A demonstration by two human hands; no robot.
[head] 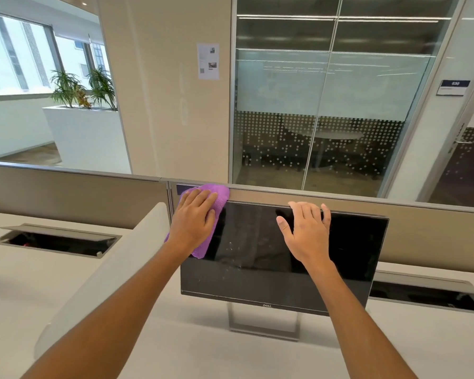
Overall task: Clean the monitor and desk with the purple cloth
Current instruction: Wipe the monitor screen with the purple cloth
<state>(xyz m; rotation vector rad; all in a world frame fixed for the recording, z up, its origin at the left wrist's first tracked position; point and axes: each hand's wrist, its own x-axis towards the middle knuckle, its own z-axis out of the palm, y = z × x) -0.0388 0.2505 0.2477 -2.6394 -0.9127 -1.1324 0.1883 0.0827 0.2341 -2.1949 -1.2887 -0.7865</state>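
Observation:
A black monitor [252,269] with a dark, smudged screen stands on a silver stand on the white desk [175,351]. My left hand [193,220] lies flat on the purple cloth [220,198] and presses it against the monitor's top left corner. The cloth hides that corner and hangs down past my wrist. My right hand [305,231] rests on the monitor's top edge right of the middle, fingers spread over the rim, palm against the screen.
A beige partition [422,231] runs behind the monitor. Open cable hatches sit in the desk at the left [58,240] and right [424,294]. A curved white divider [101,272] rises left of my left arm. Glass walls and a planter lie beyond.

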